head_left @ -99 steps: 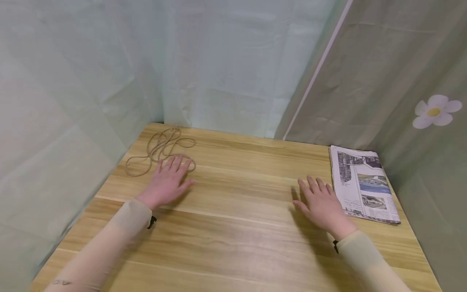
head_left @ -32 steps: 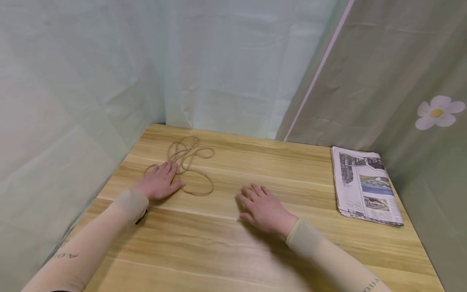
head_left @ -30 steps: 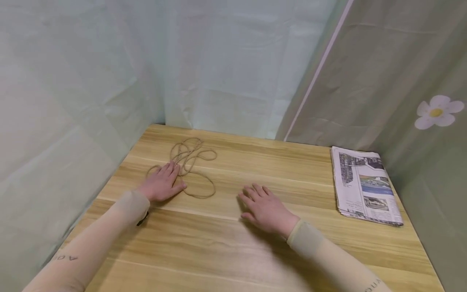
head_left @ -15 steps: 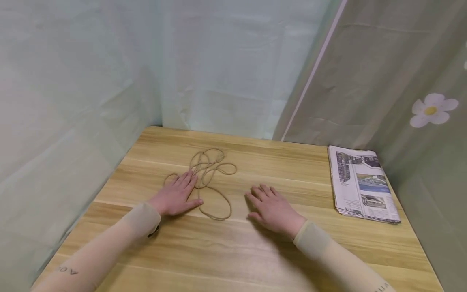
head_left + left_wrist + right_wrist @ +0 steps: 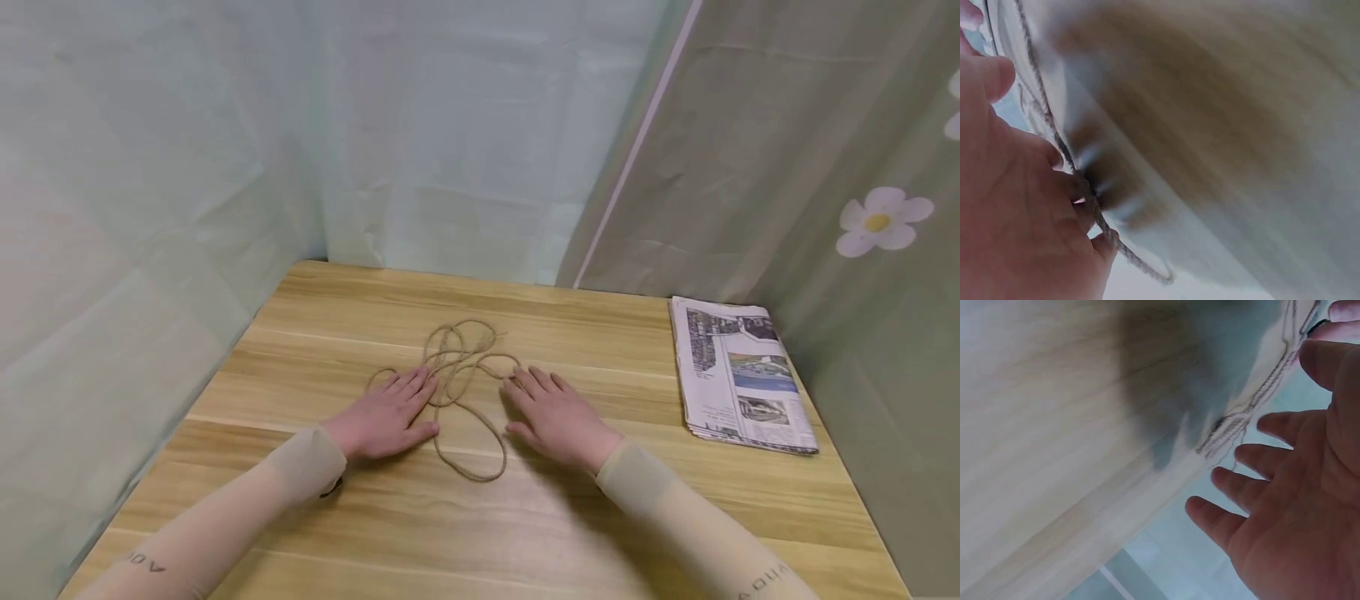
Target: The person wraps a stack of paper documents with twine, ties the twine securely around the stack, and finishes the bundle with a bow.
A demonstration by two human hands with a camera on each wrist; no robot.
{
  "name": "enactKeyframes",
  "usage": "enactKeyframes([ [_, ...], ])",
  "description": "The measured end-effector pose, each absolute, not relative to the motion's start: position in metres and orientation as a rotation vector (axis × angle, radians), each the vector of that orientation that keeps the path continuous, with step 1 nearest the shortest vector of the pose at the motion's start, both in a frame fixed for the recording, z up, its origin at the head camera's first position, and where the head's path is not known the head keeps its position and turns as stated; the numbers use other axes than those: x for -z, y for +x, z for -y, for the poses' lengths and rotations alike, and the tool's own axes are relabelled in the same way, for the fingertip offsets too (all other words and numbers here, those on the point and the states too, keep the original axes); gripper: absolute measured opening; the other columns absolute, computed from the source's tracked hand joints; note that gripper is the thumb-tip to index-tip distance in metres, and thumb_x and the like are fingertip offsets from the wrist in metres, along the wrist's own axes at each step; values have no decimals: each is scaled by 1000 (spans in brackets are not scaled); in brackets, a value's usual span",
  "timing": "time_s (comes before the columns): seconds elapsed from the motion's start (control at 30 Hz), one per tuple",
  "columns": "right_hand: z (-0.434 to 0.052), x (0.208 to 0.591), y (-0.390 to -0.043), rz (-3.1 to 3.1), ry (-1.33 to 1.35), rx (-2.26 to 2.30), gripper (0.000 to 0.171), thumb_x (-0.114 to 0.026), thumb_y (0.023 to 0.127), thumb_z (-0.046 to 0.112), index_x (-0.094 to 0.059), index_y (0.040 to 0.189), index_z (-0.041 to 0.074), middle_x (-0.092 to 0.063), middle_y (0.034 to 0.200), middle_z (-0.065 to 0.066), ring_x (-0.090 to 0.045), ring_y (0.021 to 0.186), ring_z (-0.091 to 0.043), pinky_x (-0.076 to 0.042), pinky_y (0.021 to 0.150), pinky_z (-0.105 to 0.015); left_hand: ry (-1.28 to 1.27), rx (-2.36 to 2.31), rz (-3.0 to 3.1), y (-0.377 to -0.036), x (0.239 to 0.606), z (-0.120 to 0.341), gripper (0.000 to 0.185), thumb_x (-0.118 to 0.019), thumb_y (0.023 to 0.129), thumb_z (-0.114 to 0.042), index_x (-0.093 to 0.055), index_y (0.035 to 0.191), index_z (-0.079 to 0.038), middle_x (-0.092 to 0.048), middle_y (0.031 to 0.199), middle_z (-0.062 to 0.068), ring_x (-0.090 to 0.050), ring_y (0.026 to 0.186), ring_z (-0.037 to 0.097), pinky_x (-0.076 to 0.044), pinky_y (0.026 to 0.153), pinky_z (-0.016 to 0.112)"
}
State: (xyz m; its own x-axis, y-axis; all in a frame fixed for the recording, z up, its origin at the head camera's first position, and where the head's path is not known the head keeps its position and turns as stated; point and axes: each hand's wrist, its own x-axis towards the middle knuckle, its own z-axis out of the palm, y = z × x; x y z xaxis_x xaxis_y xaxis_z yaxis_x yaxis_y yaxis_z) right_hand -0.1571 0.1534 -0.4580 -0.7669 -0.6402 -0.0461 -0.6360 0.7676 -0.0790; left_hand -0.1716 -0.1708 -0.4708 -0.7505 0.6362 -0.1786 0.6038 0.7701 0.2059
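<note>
In the head view, the left hand (image 5: 390,415) lies with straight fingers over the left part of a loose, looped cord (image 5: 459,364) around the middle of the table (image 5: 420,533). The right hand (image 5: 558,417), also straight-fingered, has its fingertips at the cord's right loop. The hands are apart, neither clamped on anything; the flat left fingers probably serve to pin the cord against the wood. A folded newspaper (image 5: 742,375) lies at the far right, likely out of the way; neither wrist view shows it.

The left wrist view adds the underside: a strand runs along the fingers, which the head view hides beneath the hand.

The right wrist view shows the palm raised, fingers spread, the cord just beyond. I cannot tell whether the fingertips touch it.
</note>
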Motion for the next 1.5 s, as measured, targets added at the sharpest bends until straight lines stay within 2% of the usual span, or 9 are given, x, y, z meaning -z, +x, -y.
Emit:
enactKeyframes([
  [0.2, -148, 461, -173, -2804, -940, 76, 77, -43, 106, 56, -27, 161, 5, -25, 167, -14, -26, 152, -34, -26, 120, -53, 952, -279, -2716, -174, 466, 167, 77, -39, 108, -52, -21, 160, 2, -17, 167, 22, -18, 152, 41, -18, 121, 58],
  [0.43, -172, 464, -166, -2773, -864, 161, 78, -45, 106, 53, -29, 159, -1, -26, 165, -18, -24, 152, -35, -24, 122, -50, 985, -313, -2783, -183, 468, 183, 71, -44, 109, -42, -25, 158, 6, -26, 162, 27, -26, 147, 48, -25, 118, 60],
  [0.7, -214, 465, -142, -2884, -882, 216, 74, -58, 104, 45, -40, 151, -9, -37, 158, -25, -36, 146, -40, -31, 117, -54, 923, -296, -2892, -196, 464, 214, 66, -56, 105, -24, -29, 157, 6, -36, 157, 29, -39, 141, 48, -33, 114, 60],
  [0.87, -230, 464, -126, -2938, -821, 197, 70, -62, 102, 43, -47, 146, -10, -46, 151, -27, -46, 138, -43, -37, 113, -54, 866, -297, -2939, -198, 463, 235, 62, -60, 103, -18, -34, 155, 5, -48, 145, 29, -51, 129, 47, -42, 105, 60],
  [1.0, -240, 463, -113, -2999, -783, 173, 61, -69, 98, 37, -57, 136, -9, -58, 136, -23, -59, 122, -39, -49, 102, -52, 872, -293, -3007, -199, 465, 249, 61, -65, 99, -10, -40, 152, 6, -60, 117, 22, -64, 99, 37, -53, 86, 53],
  [1.13, -252, 462, -104, -3062, -733, 183, 40, -78, 91, 25, -65, 120, 0, -62, 112, -10, -67, 95, -28, -59, 79, -45, 853, -297, -3060, -199, 465, 261, 59, -67, 95, -3, -44, 149, 7, -56, 95, 11, -55, 73, 22, -51, 65, 43],
  [1.27, -268, 462, -99, -3119, -688, 214, 21, -82, 86, 14, -64, 96, 11, -55, 90, 1, -59, 75, -17, -55, 64, -37, 793, -325, -3058, -200, 464, 268, 53, -67, 95, -1, -50, 145, 5, -55, 94, 8, -51, 71, 18, -48, 63, 39],
  [1.37, -280, 463, -97, -3160, -670, 230, 22, -83, 84, 11, -61, 85, 16, -51, 83, 5, -54, 74, -15, -52, 64, -36, 751, -343, -3055, -201, 465, 272, 47, -66, 96, -1, -55, 142, 4, -55, 95, 9, -52, 72, 18, -48, 64, 38],
  [1.5, -296, 466, -92, -3192, -673, 232, 22, -82, 84, 9, -62, 81, 17, -49, 82, 7, -52, 76, -16, -51, 65, -38, 736, -364, -3080, -202, 466, 278, 40, -63, 98, -1, -58, 138, 3, -55, 91, 8, -50, 69, 17, -47, 61, 37],
])
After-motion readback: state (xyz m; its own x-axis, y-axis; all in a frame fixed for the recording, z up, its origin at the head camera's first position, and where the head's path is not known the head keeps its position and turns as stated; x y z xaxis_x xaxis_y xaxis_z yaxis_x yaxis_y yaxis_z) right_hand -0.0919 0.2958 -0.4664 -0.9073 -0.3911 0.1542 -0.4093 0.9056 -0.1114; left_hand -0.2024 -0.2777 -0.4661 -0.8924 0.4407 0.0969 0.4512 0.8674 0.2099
